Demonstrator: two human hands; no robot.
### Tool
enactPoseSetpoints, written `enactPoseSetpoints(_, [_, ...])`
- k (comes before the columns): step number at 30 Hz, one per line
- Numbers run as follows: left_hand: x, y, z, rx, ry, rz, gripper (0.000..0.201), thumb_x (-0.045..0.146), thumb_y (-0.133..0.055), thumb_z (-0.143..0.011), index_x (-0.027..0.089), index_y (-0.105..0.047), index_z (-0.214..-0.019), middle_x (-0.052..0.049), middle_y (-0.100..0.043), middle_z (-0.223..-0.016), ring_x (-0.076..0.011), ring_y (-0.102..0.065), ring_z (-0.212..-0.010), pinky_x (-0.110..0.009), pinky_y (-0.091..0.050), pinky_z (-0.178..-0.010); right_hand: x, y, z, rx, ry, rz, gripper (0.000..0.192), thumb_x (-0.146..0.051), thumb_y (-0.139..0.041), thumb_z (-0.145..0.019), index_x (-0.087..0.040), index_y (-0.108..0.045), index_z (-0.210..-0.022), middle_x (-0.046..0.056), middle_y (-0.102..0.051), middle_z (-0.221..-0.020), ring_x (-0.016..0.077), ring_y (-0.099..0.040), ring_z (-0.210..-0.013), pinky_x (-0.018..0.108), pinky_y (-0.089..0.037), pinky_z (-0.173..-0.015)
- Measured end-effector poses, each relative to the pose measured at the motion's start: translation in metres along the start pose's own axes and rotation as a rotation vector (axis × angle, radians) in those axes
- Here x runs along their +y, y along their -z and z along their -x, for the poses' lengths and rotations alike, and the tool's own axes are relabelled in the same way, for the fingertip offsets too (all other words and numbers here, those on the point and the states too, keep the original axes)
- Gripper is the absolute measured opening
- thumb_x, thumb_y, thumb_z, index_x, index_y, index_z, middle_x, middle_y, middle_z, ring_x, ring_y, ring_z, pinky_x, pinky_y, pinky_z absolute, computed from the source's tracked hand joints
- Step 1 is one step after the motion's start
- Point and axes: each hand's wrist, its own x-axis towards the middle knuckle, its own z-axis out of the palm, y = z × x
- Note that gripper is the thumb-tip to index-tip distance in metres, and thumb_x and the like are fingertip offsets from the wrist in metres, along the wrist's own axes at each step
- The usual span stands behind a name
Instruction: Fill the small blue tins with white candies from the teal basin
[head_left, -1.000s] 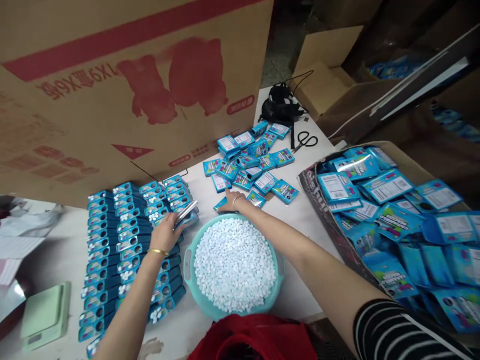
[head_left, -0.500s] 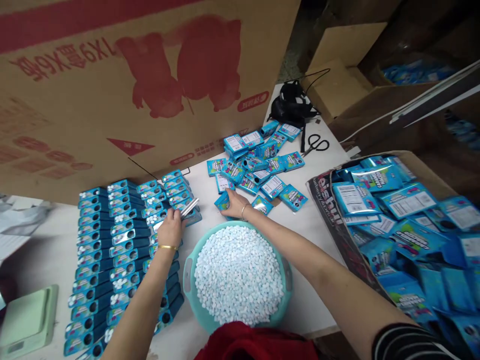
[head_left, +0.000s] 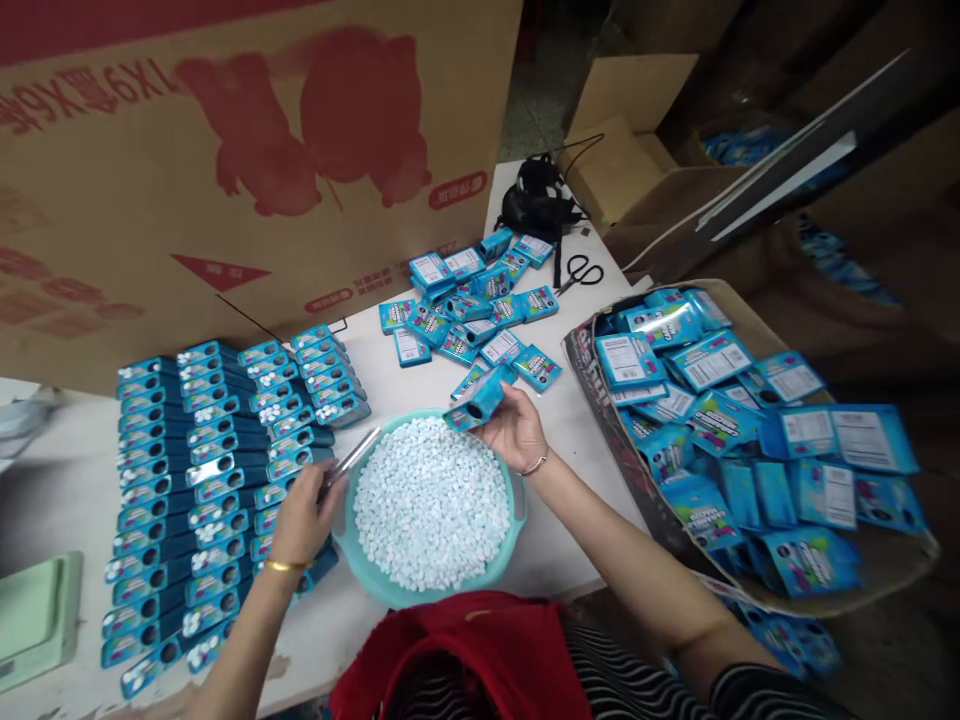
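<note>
Right hand [head_left: 514, 428] closed around a small blue box [head_left: 480, 398], held tilted just above the far rim of the teal basin [head_left: 517, 500], a dark round opening in the box face turned toward the camera. Left hand [head_left: 300, 515] pinched on a slim metal tool [head_left: 349, 462], tip reaching over the near-left edge of the basin. Hard to tell whether tweezers or a narrow scoop.

Basin heaped with small white tablets [head_left: 431, 500], sitting near the table's front edge. To the left, rows of filled blue boxes [head_left: 217, 470] laid flat in neat columns, white tablets showing through many windows. Farther off, a loose pile of blue boxes [head_left: 472, 310], with scissors [head_left: 579, 270] and a black corded device [head_left: 536, 200] beyond. On the right, a cardboard carton [head_left: 885, 560] full of blue pouches.

Judged as the start of one filling round: fresh box in hand, nothing loaded yet. Next move likely calls for dipping the tool into the tablets, steadying the box opening close to it, and avoiding spills over the rim.
</note>
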Motion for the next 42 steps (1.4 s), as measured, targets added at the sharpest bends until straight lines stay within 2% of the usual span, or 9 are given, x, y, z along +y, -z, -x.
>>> enactPoseSetpoints(7, [0.034,-0.004,0.069,-0.469,0.002,-0.065,0.02,0.03,-0.042,-0.09,0.021,-0.055,-0.102,-0.006,-0.059,-0.1,-0.0203,-0.061,-0.092,-0.032,-0.048,-0.08,0.003,0.025,0.074,0.009,-0.152,-0.137,0.06,-0.072,-0.033,-0.082,-0.02,-0.051,-0.108,0.013,-0.064,-0.111,0.0298,-0.062,-0.101,0.052,-0.054,-0.08])
enactPoseSetpoints(10, [0.054,-0.022,0.077,-0.55,0.045,-0.176,0.018,0.023,-0.041,-0.088,0.019,-0.055,-0.098,-0.008,-0.059,-0.099,-0.0217,-0.061,-0.092,-0.033,-0.047,-0.079,0.008,0.029,0.105,0.097,-0.231,-0.187,0.056,-0.066,-0.036,-0.085,-0.021,-0.05,-0.115,0.011,-0.064,-0.114,0.0274,-0.062,-0.103,0.048,-0.053,-0.083])
enactPoseSetpoints(13, [0.072,-0.054,0.072,-0.497,0.063,-0.143,0.017,0.018,-0.043,-0.086,0.018,-0.056,-0.097,-0.009,-0.059,-0.1,-0.0225,-0.06,-0.093,-0.033,-0.046,-0.08,0.018,0.035,0.141,0.06,-0.329,-0.232,0.051,-0.062,-0.044,-0.084,-0.021,-0.052,-0.116,0.009,-0.065,-0.109,0.025,-0.062,-0.102,0.044,-0.052,-0.086])
enactPoseSetpoints(19, [0.093,-0.116,0.05,-0.336,0.074,0.006,0.022,0.021,-0.042,-0.087,0.018,-0.052,-0.106,-0.01,-0.057,-0.11,-0.0221,-0.057,-0.102,-0.034,-0.046,-0.089,0.038,0.053,0.193,-0.266,-0.392,-0.279,0.039,-0.051,-0.063,-0.075,-0.016,-0.064,-0.091,0.009,-0.066,-0.101,0.0212,-0.062,-0.093,0.036,-0.046,-0.09])
enactPoseSetpoints(24, [0.089,-0.125,0.047,-0.273,0.061,0.117,0.022,0.022,-0.046,-0.085,0.017,-0.051,-0.105,-0.009,-0.059,-0.104,-0.0209,-0.058,-0.099,-0.034,-0.047,-0.09,0.016,0.06,0.186,-0.592,-0.373,0.117,0.042,-0.044,-0.07,-0.071,-0.014,-0.069,-0.1,0.008,-0.066,-0.103,0.0212,-0.06,-0.097,0.036,-0.042,-0.094])
enactPoseSetpoints(28, [0.084,-0.124,0.05,-0.227,0.068,0.168,0.021,0.028,-0.048,-0.085,0.018,-0.052,-0.102,-0.009,-0.06,-0.1,-0.0215,-0.059,-0.093,-0.036,-0.048,-0.086,-0.006,0.045,0.177,-0.815,-0.151,0.598,0.059,-0.047,-0.078,-0.063,-0.019,-0.065,-0.113,0.008,-0.064,-0.11,0.0221,-0.057,-0.102,0.038,-0.042,-0.094])
enactPoseSetpoints(31, [0.088,-0.133,0.047,-0.191,0.077,0.192,0.024,0.022,-0.047,-0.082,0.016,-0.052,-0.104,-0.01,-0.059,-0.103,-0.0228,-0.058,-0.097,-0.039,-0.047,-0.089,-0.002,0.039,0.174,-0.766,-0.06,0.761,0.052,-0.044,-0.078,-0.066,-0.019,-0.065,-0.109,0.004,-0.065,-0.097,0.0181,-0.059,-0.089,0.033,-0.047,-0.085])
enactPoseSetpoints(35, [0.089,-0.131,0.045,-0.18,0.059,0.245,0.024,0.027,-0.048,-0.084,0.016,-0.051,-0.105,-0.008,-0.06,-0.097,-0.0196,-0.058,-0.088,-0.036,-0.048,-0.083,0.015,0.06,0.168,-0.424,-0.086,0.569,0.044,-0.045,-0.067,-0.078,-0.019,-0.059,-0.113,0.003,-0.065,-0.099,0.0152,-0.061,-0.087,0.029,-0.051,-0.079])
enactPoseSetpoints(42, [0.088,-0.051,0.048,-0.206,-0.113,0.297,0.026,0.037,-0.05,-0.088,0.017,-0.054,-0.105,-0.004,-0.058,-0.089,-0.0141,-0.055,-0.077,-0.028,-0.046,-0.074,0.02,0.085,0.153,-0.101,0.271,0.739,0.038,-0.034,-0.064,-0.082,-0.019,-0.05,-0.115,0.007,-0.062,-0.108,0.019,-0.059,-0.097,0.035,-0.049,-0.09])
